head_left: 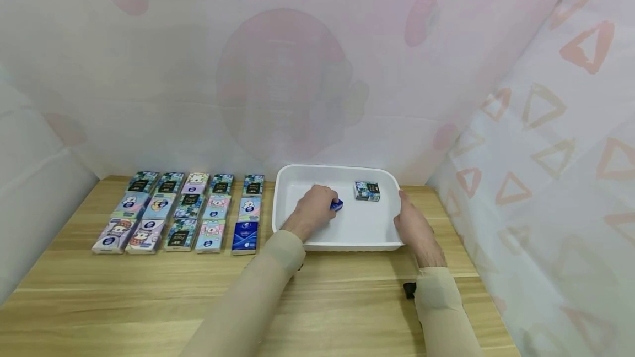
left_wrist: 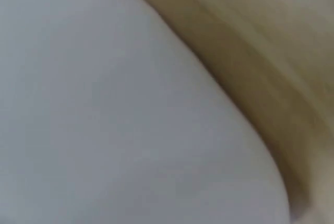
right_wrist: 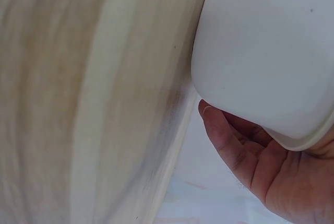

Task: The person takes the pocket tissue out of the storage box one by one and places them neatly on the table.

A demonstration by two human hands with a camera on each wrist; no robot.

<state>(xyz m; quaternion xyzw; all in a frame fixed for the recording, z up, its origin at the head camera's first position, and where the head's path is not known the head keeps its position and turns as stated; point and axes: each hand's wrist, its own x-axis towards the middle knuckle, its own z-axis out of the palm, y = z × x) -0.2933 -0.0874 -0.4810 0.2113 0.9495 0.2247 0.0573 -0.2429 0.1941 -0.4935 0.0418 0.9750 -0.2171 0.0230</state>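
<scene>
In the head view a white plastic tray (head_left: 337, 247) stands on the wooden table near the back wall. My left hand (head_left: 313, 208) reaches into it and pinches a small blue tissue pack (head_left: 337, 205), mostly hidden by the fingers. Inside the tray, further right, lies a tissue pack with a dark blue floral print (head_left: 367, 191). My right hand (head_left: 415, 227) grips the tray's right side; the right wrist view shows its fingers (right_wrist: 229, 145) curled under the rim against the outer wall. The left wrist view shows only the tray's wall (left_wrist: 130, 104) close up.
Left of the tray, tissue packs lie in several columns, among them a blue pack (head_left: 245, 237) at the front right and a cartoon pack (head_left: 113, 236) at the front left. Patterned cloth walls (head_left: 292, 87) stand behind and beside the wooden table (head_left: 124, 302).
</scene>
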